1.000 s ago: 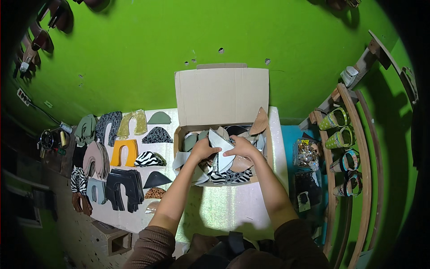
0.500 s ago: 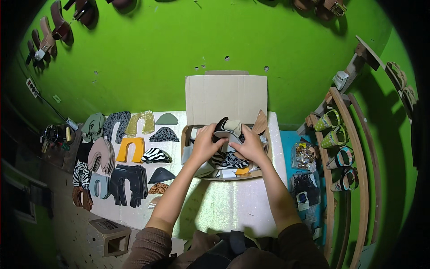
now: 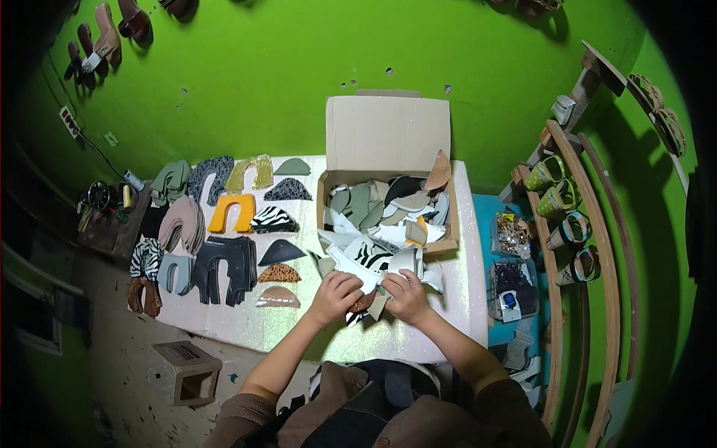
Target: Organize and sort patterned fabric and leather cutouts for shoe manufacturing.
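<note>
My left hand (image 3: 336, 296) and my right hand (image 3: 405, 296) are side by side just in front of an open cardboard box (image 3: 323, 203). Fingers of both are closed on a loose bunch of cut shoe-upper pieces (image 3: 351, 270), mostly with white backs toward me. Zebra-print pieces (image 3: 367, 254) lie among them, and a brown one shows between the hands. Part of the bunch hangs over the box's near edge. Inside the box lie more cut pieces (image 3: 362, 203) in olive, black, beige and white, with a tan pointed piece (image 3: 438, 170) standing at the back right corner.
Left on the white table (image 3: 231, 328) are stacks of arch-shaped pieces (image 3: 224, 269) and half-round pieces (image 3: 280, 252). On the right, a wooden rack (image 3: 586, 224) holds sandals (image 3: 556, 198), beside plastic tubs (image 3: 511, 284). A wooden stool (image 3: 187, 366) stands on the floor at lower left.
Both hands have moved from inside the box toward me, bringing a bunch of pieces to its near edge. The box's contents are now more exposed, and the view has shifted slightly.
</note>
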Demonstrator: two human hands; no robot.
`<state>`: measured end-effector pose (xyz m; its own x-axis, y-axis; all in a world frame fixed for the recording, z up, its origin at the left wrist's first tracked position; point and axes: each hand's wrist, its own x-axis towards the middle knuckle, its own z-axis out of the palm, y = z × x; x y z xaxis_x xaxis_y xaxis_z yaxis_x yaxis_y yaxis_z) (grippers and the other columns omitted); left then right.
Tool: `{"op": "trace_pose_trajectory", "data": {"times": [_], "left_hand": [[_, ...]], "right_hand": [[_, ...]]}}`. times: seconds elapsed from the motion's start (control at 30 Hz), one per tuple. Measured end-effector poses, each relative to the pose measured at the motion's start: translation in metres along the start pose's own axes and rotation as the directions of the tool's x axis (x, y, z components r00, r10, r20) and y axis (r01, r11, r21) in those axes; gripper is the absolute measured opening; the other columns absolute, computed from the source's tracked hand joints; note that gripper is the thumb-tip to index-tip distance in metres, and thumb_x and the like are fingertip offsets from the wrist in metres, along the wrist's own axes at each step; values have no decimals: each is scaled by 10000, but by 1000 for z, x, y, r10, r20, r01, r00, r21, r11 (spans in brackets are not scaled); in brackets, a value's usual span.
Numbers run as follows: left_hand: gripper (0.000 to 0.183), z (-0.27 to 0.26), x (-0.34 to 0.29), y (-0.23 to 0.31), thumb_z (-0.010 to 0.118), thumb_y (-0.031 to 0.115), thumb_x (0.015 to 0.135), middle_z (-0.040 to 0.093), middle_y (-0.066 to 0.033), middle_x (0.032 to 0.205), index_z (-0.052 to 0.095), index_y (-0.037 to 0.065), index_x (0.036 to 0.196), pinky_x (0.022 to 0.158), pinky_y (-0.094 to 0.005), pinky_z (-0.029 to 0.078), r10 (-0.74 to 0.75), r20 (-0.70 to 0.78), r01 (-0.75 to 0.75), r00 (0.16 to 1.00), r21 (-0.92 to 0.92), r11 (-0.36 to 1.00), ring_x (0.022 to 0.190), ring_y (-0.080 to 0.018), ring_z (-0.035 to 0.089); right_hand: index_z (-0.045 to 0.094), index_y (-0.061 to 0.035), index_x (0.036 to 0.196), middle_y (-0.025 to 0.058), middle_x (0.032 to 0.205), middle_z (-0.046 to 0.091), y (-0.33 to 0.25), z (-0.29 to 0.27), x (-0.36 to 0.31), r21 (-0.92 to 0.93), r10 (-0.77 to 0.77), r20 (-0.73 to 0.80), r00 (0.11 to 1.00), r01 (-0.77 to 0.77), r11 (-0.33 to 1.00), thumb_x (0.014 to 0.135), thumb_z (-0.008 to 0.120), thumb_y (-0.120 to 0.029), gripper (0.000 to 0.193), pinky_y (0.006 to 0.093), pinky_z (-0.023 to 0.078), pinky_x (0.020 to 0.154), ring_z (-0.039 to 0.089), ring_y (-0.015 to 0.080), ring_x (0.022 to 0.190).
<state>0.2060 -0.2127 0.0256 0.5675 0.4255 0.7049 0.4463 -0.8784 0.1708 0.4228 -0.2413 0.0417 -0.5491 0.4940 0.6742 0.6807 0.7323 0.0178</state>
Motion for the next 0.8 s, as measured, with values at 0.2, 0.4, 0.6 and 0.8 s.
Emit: {"op": "trace_pose_trajectory", "data": {"times": [0.2,0.4,0.6,0.8], "left_hand": [[274,2,-30,12,592,155,699,560,-64,1084,573,65,956,861,-377,422,-19,169,12,985,38,999,1051,-235,527],[412,7,-40,23,620,98,672,536,-100,1127,537,36,1072,897,-382,406,-125,308,136,943,-14,991,1093,-271,505],[678,2,-48,28,637,126,596,476,-128,1222,454,93,1248,961,-413,364,-215,498,291,840,-78,954,1154,-301,457],[799,6,-53,29,658,202,600,420,-125,1304,368,136,1342,1020,-442,311,-262,618,333,741,2,943,1260,-307,370]], "right_hand": [[577,-110,744,56,967,595,-25,10,-24,-57,3,125,992,4,998,730,543,-179,78,406,368,924,542,210,1035],[584,-80,764,80,1008,591,-27,11,-43,-13,70,266,962,-69,998,712,555,-154,95,413,367,911,536,227,1034],[597,-60,803,88,1006,589,-31,-8,-35,155,193,330,924,-255,954,699,563,-92,114,385,415,865,548,236,1001],[578,-16,966,133,983,584,-2,-18,-4,189,625,77,776,-627,755,734,566,-51,235,405,431,858,533,326,1000]]}}
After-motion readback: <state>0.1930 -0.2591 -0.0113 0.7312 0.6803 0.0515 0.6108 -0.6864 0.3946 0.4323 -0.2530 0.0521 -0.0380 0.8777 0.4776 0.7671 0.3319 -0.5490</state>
